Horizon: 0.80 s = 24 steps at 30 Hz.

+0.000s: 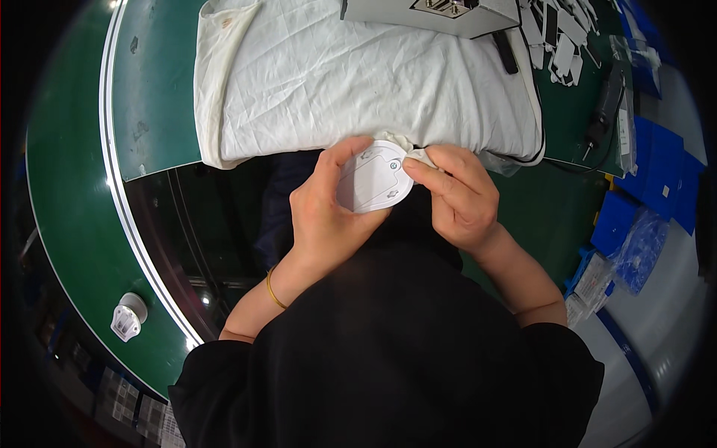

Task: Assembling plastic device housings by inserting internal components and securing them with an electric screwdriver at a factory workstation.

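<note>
A round white plastic disc (371, 183), with a thin curved line and small markings on its face, is held just off the near edge of the cloth-covered table. My left hand (326, 205) grips it by the rim, thumb below and fingers above. At the disc's upper right edge my right hand (461, 196) pinches a bunched piece of white cloth (420, 157) against it. Part of that cloth also shows behind the disc's top edge. The disc's back is hidden.
White cloth (358, 82) covers the table (153, 97). A metal box (441, 16) stands at its far side. Loose white and black parts (564, 41) and an electric screwdriver (605, 108) lie right. Blue bins (657, 164) line the right. A white device (129, 316) sits at lower left.
</note>
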{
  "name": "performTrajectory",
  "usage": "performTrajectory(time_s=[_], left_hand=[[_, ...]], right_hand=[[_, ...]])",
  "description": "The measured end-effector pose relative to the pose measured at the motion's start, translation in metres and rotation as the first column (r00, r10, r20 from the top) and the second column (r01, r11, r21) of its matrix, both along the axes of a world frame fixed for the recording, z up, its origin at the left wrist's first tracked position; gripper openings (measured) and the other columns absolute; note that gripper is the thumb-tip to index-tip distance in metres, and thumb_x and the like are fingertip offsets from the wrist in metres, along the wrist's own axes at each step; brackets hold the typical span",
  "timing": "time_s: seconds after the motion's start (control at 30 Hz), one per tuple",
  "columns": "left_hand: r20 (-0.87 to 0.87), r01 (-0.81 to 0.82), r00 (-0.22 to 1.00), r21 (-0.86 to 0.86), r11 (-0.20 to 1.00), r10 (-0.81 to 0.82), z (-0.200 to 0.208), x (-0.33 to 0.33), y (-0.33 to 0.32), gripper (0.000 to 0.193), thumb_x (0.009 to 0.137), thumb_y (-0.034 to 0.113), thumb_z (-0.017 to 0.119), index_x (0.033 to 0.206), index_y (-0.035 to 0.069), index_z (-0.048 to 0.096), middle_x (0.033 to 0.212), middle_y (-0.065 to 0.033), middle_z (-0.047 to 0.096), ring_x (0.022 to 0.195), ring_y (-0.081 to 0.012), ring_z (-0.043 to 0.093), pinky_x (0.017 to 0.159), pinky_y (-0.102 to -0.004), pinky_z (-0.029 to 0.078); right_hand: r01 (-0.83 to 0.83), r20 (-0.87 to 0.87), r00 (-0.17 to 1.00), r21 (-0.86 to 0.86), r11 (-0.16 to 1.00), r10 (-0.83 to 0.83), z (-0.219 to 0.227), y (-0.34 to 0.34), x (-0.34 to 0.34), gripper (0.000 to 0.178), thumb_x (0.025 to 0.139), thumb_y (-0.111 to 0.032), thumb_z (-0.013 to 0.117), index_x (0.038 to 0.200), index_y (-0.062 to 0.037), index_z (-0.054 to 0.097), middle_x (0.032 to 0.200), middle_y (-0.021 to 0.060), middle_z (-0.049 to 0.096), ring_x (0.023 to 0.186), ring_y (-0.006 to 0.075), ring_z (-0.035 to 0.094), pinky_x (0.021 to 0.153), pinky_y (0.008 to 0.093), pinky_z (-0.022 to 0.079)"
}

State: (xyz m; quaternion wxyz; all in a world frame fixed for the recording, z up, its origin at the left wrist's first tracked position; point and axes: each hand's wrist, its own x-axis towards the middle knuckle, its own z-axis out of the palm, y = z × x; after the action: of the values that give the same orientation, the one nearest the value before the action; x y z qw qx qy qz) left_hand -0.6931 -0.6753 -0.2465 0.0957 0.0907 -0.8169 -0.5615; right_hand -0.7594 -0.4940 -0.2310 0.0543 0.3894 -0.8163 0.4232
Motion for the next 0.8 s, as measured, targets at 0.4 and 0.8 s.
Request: performTrajectory(time_s=[0.4,0.8], left_hand=[[-0.014,0.016,1.0,-0.032,0.999,-0.017,0.003,-0.002,-0.003,0.057,0.065,0.009,0.085,0.116,0.005,0.059,0.107,-0.0104,0.068,0.094,-0.0267,0.07,0.079,-0.0326,0.056],[-0.049,0.026,0.998,-0.107,0.994,-0.031,0.004,-0.002,-0.003,0.058,0.064,0.008,0.083,0.116,0.004,0.058,0.109,-0.0107,0.067,0.092,-0.0287,0.069,0.077,-0.0332,0.056]], right_hand=[[-0.003,0.107,0.994,-0.035,0.999,0.006,-0.001,0.005,0.014,0.038,0.071,0.02,0.057,0.102,0.0025,0.07,0.092,0.0131,0.063,0.082,0.0274,0.062,0.074,0.0334,0.051],[0.291,0.342,0.888,0.098,0.952,-0.307,0.034,0.007,0.006,0.02,0.088,0.006,0.062,0.108,0.0021,0.066,0.101,0.0119,0.064,0.09,0.0185,0.063,0.079,0.0254,0.049]])
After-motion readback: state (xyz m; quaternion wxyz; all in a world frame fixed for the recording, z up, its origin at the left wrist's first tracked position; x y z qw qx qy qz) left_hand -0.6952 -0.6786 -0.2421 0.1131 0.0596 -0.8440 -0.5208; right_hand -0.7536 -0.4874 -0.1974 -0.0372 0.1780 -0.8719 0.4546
